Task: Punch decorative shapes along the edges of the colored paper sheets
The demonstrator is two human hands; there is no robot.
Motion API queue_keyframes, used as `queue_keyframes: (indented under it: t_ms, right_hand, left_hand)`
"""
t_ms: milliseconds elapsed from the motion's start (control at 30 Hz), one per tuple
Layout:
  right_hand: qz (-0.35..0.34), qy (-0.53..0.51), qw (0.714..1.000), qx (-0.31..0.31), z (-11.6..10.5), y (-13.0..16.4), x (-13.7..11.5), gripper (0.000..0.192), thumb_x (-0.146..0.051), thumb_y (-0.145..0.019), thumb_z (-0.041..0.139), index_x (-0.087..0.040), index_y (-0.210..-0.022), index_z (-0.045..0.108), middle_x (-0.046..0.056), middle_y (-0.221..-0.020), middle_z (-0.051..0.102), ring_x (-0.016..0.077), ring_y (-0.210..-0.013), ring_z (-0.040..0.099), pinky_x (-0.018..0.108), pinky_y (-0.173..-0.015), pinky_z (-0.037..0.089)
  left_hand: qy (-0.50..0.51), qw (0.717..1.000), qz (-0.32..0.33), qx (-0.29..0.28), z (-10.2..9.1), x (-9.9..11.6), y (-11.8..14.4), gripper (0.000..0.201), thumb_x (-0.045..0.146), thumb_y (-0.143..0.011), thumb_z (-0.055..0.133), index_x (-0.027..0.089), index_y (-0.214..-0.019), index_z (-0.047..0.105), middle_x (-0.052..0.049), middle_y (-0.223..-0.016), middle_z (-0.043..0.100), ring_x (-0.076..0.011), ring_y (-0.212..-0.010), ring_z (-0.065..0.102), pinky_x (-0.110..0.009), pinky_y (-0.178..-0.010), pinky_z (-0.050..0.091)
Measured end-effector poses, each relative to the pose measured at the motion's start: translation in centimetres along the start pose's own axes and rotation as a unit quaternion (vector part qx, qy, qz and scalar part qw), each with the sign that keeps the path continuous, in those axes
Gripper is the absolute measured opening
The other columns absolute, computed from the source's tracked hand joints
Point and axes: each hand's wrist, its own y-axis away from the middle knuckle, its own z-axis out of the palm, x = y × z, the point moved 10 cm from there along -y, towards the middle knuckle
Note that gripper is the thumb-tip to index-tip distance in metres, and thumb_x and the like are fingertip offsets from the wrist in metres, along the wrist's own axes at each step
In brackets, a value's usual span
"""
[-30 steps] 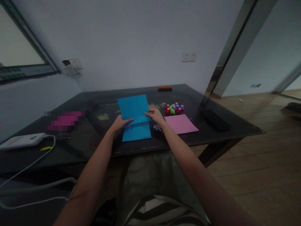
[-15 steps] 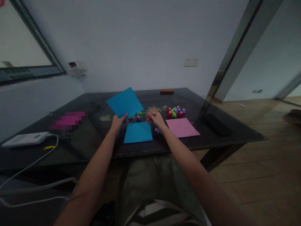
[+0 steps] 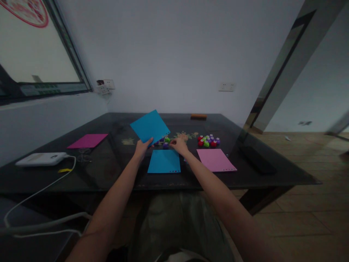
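Observation:
My left hand (image 3: 142, 149) pinches the near corner of a blue paper sheet (image 3: 149, 126) and holds it tilted above the dark glass table (image 3: 114, 174). A second blue sheet (image 3: 164, 161) with small punched holes along its near edge lies flat just in front of both hands. My right hand (image 3: 178, 145) hovers with curled fingers over a few small purple and green craft punches (image 3: 165, 142) behind that sheet; whether it grips one cannot be told.
A light pink sheet (image 3: 216, 159) lies right of the flat blue one. Behind it sits a cluster of red, green and purple punches (image 3: 208, 141). A magenta sheet (image 3: 87, 140), a white device (image 3: 42, 158) with a cable, a black case (image 3: 257, 159) and an orange block (image 3: 199, 116) also rest on the table.
My left hand has lifted the upper blue sheet off the lower one and swung it left and up. My right hand let go of it and moved to the small punches behind.

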Motion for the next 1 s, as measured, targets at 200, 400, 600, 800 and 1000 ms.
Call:
queue_keyframes:
  t_ms: [200, 400, 600, 800, 1000]
  right_hand:
    - [0.065, 0.088, 0.994, -0.018, 1.9, -0.3, -0.6, 0.034, -0.036, -0.073, 0.069, -0.019, -0.102, 0.065, 0.012, -0.104, 0.067, 0.0247, -0.098, 0.063, 0.032, -0.079, 0.046]
    - [0.062, 0.144, 0.988, 0.002, 2.8, 0.1, -2.8, 0.047, -0.050, -0.080, 0.059, -0.015, -0.111, 0.059, 0.017, -0.110, 0.064, 0.0273, -0.102, 0.061, 0.034, -0.080, 0.047]
    - [0.062, 0.197, 0.977, 0.050, 2.8, 0.1, -3.8, 0.066, -0.057, -0.077, 0.059, -0.006, -0.119, 0.052, 0.023, -0.108, 0.063, 0.0304, -0.102, 0.061, 0.038, -0.083, 0.046]
    - [0.046, 0.240, 0.968, 0.054, 3.4, -0.5, -3.8, 0.061, -0.053, -0.077, 0.060, -0.005, -0.114, 0.055, 0.023, -0.107, 0.064, 0.0296, -0.101, 0.061, 0.038, -0.084, 0.045]
    - [0.054, 0.238, 0.968, 0.053, 2.9, -0.4, -3.0, 0.045, -0.039, -0.081, 0.061, -0.007, -0.113, 0.057, 0.022, -0.111, 0.062, 0.0287, -0.102, 0.060, 0.036, -0.083, 0.046]
  left_hand:
    - [-0.009, 1.000, 0.000, -0.003, 0.2, 0.5, 0.4, 0.036, 0.037, -0.058, 0.077, 0.012, -0.081, 0.063, -0.005, -0.071, 0.068, -0.0118, -0.049, 0.058, -0.023, -0.048, 0.047]
    - [-0.018, 1.000, -0.003, -0.015, 0.5, 0.4, 0.4, 0.035, 0.038, -0.059, 0.076, 0.011, -0.080, 0.065, -0.007, -0.069, 0.069, -0.0118, -0.048, 0.058, -0.022, -0.047, 0.046]
    - [-0.018, 1.000, -0.004, -0.017, 0.4, 0.1, 0.1, 0.035, 0.037, -0.059, 0.076, 0.011, -0.081, 0.065, -0.007, -0.070, 0.068, -0.0115, -0.048, 0.058, -0.021, -0.046, 0.045]
    - [-0.023, 0.999, -0.009, -0.027, 0.6, 0.2, 0.3, 0.034, 0.037, -0.061, 0.075, 0.011, -0.081, 0.065, -0.008, -0.070, 0.069, -0.0121, -0.049, 0.058, -0.022, -0.047, 0.045]
    - [-0.029, 0.999, -0.002, -0.027, 0.7, 0.7, 0.6, 0.031, 0.036, -0.062, 0.074, 0.011, -0.079, 0.066, -0.009, -0.072, 0.070, -0.0126, -0.050, 0.059, -0.022, -0.047, 0.045]
